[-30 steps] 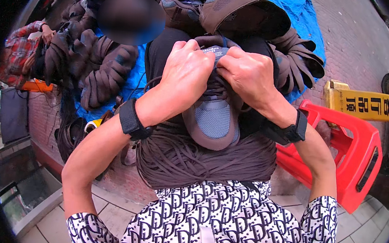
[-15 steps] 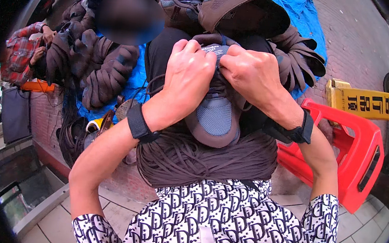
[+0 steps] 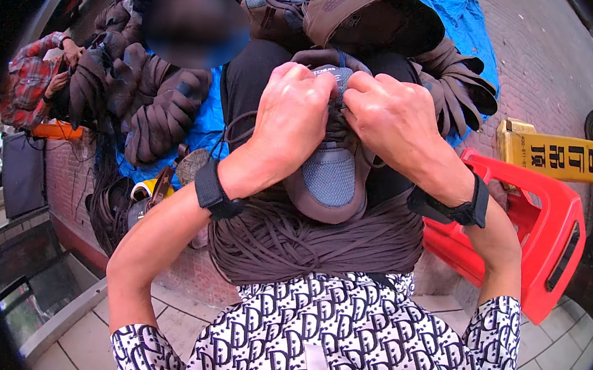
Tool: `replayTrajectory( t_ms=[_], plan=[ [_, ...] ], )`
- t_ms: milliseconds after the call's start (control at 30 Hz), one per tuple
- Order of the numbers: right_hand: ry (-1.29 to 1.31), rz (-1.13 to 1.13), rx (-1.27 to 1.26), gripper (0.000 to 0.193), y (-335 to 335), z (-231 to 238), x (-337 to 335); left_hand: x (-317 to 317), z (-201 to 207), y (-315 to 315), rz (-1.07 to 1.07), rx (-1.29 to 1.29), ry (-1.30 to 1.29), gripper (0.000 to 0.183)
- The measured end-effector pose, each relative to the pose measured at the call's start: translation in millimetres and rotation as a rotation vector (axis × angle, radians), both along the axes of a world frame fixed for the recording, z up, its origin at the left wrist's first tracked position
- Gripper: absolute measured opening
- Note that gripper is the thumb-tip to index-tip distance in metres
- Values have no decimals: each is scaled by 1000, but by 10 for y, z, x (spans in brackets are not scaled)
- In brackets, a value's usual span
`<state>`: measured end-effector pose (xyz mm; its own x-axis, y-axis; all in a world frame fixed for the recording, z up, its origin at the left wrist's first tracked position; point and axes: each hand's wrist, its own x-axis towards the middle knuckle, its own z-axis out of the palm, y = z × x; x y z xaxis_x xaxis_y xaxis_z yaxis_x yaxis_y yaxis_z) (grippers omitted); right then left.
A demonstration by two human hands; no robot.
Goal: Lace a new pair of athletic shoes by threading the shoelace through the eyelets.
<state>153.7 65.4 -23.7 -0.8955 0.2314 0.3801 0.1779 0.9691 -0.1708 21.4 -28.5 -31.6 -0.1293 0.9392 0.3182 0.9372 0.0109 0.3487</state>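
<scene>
A grey-brown sports shoe (image 3: 330,182) with a blue-grey mesh toe rests on my lap, its toe pointing toward me. Over its lacing, my left hand (image 3: 295,107) is closed in a pinch on the left side of the tongue. My right hand (image 3: 392,116) pinches on the right side, close to the left one. Both seem to grip the dark shoelace, though the fingertips are partly hidden. A thin loop of lace (image 3: 229,131) hangs out beside my left wrist. A thick bundle of dark laces (image 3: 305,246) lies across my lap.
More shoes (image 3: 374,19) lie just beyond my knees. Rows of stacked dark shoes (image 3: 169,114) sit on a blue tarp (image 3: 466,20). A red plastic stool (image 3: 539,227) stands at my right, near a yellow sign (image 3: 567,156). At far left, another person in a plaid shirt (image 3: 30,84) handles shoes.
Both hands have shifted slightly to the right over the lacing, still pinching. The shoe stays in nearly the same place.
</scene>
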Motion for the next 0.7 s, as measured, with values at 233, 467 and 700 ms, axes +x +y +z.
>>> replayTrajectory(
  t_ms=[233, 467, 700],
  plan=[
    [36, 14, -14, 7, 42, -36, 8, -277, 162, 114, -149, -181, -186, 15],
    [124, 31, -39, 8, 30, -94, -3, -512, 92, 309, -233, -247, -18, 30],
    [268, 62, 17, 10, 57, -218, -23, -470, 234, 378, -167, -372, -69, 34]
  ],
)
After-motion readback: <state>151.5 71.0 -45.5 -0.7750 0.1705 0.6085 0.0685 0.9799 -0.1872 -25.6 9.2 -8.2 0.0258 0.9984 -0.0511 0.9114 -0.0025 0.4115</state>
